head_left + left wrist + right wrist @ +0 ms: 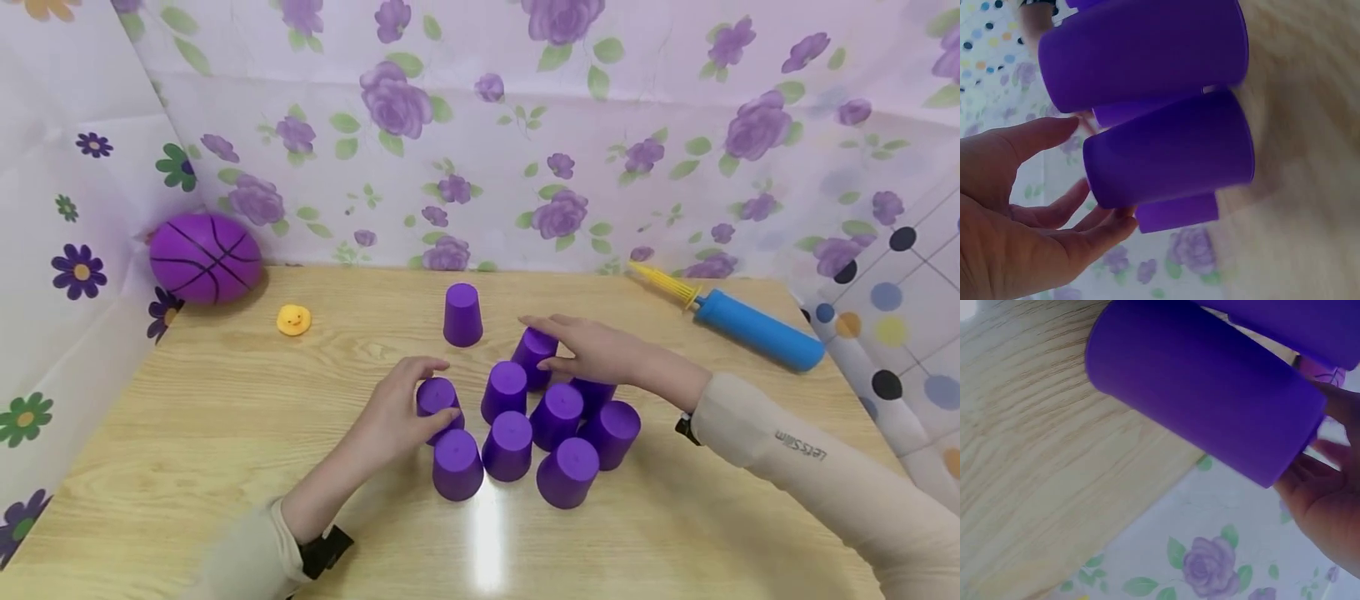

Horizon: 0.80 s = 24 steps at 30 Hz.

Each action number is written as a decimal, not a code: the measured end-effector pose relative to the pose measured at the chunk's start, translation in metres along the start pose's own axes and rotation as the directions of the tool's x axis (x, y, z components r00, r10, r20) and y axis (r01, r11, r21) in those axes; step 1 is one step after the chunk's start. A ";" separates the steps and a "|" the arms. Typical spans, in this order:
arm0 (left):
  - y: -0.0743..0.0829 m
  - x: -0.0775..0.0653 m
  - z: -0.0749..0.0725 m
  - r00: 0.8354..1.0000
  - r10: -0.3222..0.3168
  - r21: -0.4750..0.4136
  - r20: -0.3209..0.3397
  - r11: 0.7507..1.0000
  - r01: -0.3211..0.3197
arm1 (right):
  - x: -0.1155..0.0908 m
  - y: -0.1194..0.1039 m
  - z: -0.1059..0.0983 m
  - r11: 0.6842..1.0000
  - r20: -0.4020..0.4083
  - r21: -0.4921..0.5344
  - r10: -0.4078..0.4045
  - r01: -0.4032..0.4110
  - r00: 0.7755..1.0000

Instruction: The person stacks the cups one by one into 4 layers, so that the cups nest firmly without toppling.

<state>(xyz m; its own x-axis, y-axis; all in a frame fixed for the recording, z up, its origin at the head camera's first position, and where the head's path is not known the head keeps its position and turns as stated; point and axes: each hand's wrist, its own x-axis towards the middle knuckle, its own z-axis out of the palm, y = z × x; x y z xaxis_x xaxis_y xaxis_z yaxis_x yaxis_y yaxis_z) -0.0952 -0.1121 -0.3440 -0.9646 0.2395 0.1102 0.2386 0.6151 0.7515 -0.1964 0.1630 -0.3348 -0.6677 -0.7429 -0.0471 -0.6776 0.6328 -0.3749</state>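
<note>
Several purple cups stand upside down in a close group on the wooden table (225, 433). My left hand (393, 412) spans the cup at the group's left (1169, 153), fingers curved along its far side and thumb at its near side close to the top. At the back of the group, my right hand (592, 346) holds another cup (529, 360) near its top, thumb in front and fingers over the far side. A cup under the right hand (595, 395) is partly hidden. In the right wrist view, a nearer cup (1204, 394) covers much of the held one.
One more purple cup (462, 315) stands alone behind the group. A yellow rubber duck (293, 319) and a purple ball (206, 258) are at the back left. At the back right lies a blue hand pump (757, 327). Flowered sheeting (315, 208) rises behind the table.
</note>
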 end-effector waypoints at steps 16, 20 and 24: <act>-0.011 -0.005 0.012 0.993 -0.114 -0.113 -0.007 0.987 0.113 | 0.043 0.052 -0.016 0.947 -0.173 0.317 0.003 0.052 0.985; -0.014 -0.001 0.010 0.993 -0.115 -0.136 0.016 0.984 0.116 | 0.053 0.060 -0.014 0.914 -0.154 0.405 0.068 0.001 0.986; -0.015 0.002 0.005 0.991 -0.123 -0.155 0.048 0.979 0.129 | 0.060 0.059 -0.010 0.896 -0.112 0.442 0.085 -0.027 0.990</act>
<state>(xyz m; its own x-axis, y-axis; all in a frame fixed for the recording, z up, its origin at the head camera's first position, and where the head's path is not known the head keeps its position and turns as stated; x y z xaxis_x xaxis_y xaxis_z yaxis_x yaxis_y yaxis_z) -0.1000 -0.1169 -0.3584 -0.9802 0.1976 -0.0148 0.0913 0.5166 0.8514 -0.2798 0.1581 -0.3507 -0.7533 -0.6572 0.0250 -0.4529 0.4909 -0.7443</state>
